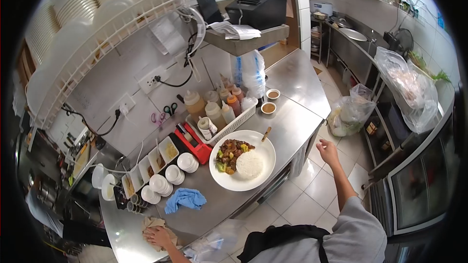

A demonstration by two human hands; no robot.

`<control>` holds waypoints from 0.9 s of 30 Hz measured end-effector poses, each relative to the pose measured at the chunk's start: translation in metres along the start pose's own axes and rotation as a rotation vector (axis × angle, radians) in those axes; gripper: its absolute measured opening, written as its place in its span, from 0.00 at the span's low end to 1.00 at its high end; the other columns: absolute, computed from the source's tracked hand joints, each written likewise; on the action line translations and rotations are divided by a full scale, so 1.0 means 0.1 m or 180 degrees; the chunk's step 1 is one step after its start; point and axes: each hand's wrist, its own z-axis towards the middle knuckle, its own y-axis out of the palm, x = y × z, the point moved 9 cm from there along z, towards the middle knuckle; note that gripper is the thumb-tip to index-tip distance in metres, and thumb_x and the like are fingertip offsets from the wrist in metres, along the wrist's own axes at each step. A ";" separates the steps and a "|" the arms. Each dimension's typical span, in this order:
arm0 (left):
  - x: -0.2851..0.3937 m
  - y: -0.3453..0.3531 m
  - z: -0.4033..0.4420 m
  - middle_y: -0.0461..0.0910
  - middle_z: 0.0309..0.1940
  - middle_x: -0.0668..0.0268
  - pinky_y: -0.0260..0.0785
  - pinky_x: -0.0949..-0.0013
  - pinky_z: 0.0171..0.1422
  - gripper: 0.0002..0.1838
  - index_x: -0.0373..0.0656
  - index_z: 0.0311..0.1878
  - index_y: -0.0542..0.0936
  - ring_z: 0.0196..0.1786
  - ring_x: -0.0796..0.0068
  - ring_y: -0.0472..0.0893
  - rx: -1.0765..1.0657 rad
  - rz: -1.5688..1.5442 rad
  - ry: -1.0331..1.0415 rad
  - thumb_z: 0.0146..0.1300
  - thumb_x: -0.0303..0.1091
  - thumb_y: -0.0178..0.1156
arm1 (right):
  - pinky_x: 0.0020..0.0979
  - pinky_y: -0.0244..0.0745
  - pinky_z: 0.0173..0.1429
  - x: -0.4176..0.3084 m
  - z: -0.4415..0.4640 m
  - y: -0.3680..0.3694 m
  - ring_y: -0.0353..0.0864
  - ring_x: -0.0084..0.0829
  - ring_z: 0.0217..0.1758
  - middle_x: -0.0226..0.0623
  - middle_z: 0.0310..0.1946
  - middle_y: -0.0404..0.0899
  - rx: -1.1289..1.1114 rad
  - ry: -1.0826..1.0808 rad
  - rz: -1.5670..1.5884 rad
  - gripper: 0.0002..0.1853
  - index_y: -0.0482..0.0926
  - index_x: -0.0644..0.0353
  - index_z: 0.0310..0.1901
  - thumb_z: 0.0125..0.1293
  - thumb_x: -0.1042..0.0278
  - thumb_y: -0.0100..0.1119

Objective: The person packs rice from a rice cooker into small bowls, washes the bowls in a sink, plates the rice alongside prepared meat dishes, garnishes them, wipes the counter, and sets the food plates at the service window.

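My left hand (159,236) lies over a crumpled beige cloth (152,223) at the counter's lower left, fingers on the fabric. Out to the right, over the tiled floor, my right hand (327,152) hangs in the air with its fingers apart and nothing in it. Between the two, a white plate (225,180) on the steel counter holds a mound of white rice (249,165) beside a dark saucy dish (235,151) with green and yellow pieces. A small brown stick-like item (266,134) rests on the plate's rim. A blue cloth (185,200) is bunched near the beige one.
Stacked small white dishes (187,162) and a red-and-black dispenser (194,143) stand left of the plate. Behind it are a white basket (234,125) of squeeze bottles and two sauce cups (268,108). A printer (257,8) sits on a shelf above. Another person's dark-clothed leg (85,233) shows at left.
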 end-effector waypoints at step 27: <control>0.66 -0.96 0.05 0.63 0.55 0.48 0.57 0.55 0.59 0.23 0.40 0.57 0.65 0.58 0.48 0.62 0.0575 -0.2952 0.1634 0.60 0.37 0.53 | 0.31 0.71 0.35 -0.24 -0.46 0.14 0.78 0.32 0.28 0.46 0.26 0.79 -0.0846 -0.0362 -0.0350 0.14 0.78 0.65 0.42 0.57 0.65 0.57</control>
